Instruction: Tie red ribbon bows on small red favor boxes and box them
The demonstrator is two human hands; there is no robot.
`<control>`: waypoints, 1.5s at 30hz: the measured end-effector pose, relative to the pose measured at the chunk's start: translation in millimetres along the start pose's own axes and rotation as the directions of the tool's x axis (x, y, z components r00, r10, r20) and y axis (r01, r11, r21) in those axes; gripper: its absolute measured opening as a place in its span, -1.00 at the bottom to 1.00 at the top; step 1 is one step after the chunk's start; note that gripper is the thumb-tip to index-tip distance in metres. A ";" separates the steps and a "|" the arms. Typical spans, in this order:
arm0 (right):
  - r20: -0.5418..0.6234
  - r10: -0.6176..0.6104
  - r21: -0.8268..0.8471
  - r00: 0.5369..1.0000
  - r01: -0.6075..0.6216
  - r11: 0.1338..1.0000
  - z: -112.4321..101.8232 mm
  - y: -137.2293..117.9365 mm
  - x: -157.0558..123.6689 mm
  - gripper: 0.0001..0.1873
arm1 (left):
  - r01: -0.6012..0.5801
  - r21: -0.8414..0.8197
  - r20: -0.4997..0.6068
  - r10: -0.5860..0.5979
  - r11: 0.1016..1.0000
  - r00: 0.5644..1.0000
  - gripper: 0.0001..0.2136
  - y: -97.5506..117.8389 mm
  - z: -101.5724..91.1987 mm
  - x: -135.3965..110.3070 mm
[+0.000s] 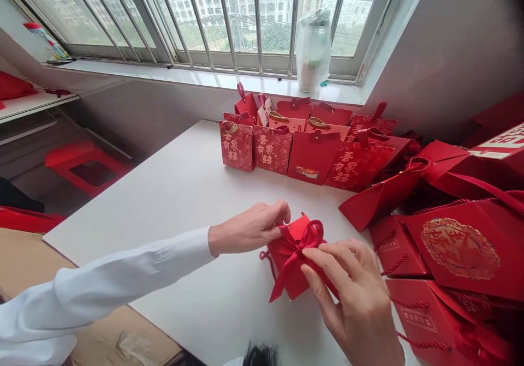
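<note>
A small red gift box (295, 279) with a red ribbon bow (305, 239) lies on the white table (180, 202) in front of me. My left hand (249, 227), in a white sleeve, pinches the left loop of the ribbon at the box's top. My right hand (352, 295) rests against the box's right side, its fingertips pinched on the ribbon by the bow's knot. One ribbon tail hangs down over the box's front.
Several red gift bags (272, 148) with gold characters stand in rows at the table's far edge. A heap of larger red boxes (458, 246) fills the right side. A plastic-wrapped container (313, 49) stands on the windowsill. A red stool (84, 164) stands at the left.
</note>
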State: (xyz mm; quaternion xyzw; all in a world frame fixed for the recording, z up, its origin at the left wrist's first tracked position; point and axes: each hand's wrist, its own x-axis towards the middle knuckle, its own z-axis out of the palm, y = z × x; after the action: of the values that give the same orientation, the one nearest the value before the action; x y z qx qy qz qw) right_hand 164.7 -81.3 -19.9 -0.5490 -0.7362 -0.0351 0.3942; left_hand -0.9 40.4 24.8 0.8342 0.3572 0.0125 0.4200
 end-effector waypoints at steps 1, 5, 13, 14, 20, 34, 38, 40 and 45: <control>0.005 0.034 0.026 0.999 -0.035 0.999 4.5 -1.9 4.5 -0.88 | -0.006 -0.005 0.004 0.006 1.000 1.000 -0.92 0.5 0.0 0.1; 0.047 0.097 0.030 0.994 -0.098 0.995 19.4 -5.8 13.8 -0.81 | -0.030 -0.026 0.005 0.030 0.999 1.000 -0.89 0.7 0.3 1.1; 0.123 0.178 0.000 0.976 -0.179 0.984 26.4 -6.1 6.0 -0.82 | -0.016 -0.075 0.002 0.016 0.997 1.000 -0.87 -5.5 0.8 3.1; 0.122 0.179 0.002 0.976 -0.180 0.984 27.5 -5.9 4.7 -0.81 | -0.003 -0.088 0.008 0.003 0.996 1.000 -0.87 -6.0 0.9 3.1; 0.080 0.176 -0.022 0.981 -0.175 0.984 35.0 -6.1 -1.5 -0.82 | 0.025 -0.134 0.009 -0.024 0.991 1.000 -0.87 -8.3 1.6 4.2; -0.050 0.208 0.101 0.977 -0.203 0.974 24.8 -5.5 -2.5 -0.89 | 0.024 -0.070 0.061 -0.020 0.997 0.998 -0.91 -6.9 -2.4 3.3; -0.026 0.184 0.058 0.983 -0.183 0.981 22.1 -2.9 -1.4 -0.88 | 0.015 -0.063 0.053 -0.011 0.998 0.999 -0.91 -6.1 -1.9 4.0; -0.013 0.160 0.044 0.987 -0.160 0.986 23.1 -3.3 -0.4 -0.87 | 0.015 -0.074 0.051 -0.011 0.997 0.999 -0.91 -6.3 -1.2 3.9; 0.030 0.174 -0.009 0.984 -0.174 0.985 28.1 -7.4 -0.7 -0.85 | 0.021 -0.186 0.060 -0.010 0.982 0.998 -0.90 -7.9 0.2 2.1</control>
State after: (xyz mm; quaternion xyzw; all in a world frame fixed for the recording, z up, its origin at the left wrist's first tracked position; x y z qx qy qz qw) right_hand 143.4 -71.1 -36.8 -0.6129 -0.6913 0.0055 0.3827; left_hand -3.9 44.6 18.5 0.7883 0.3484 0.0181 0.5068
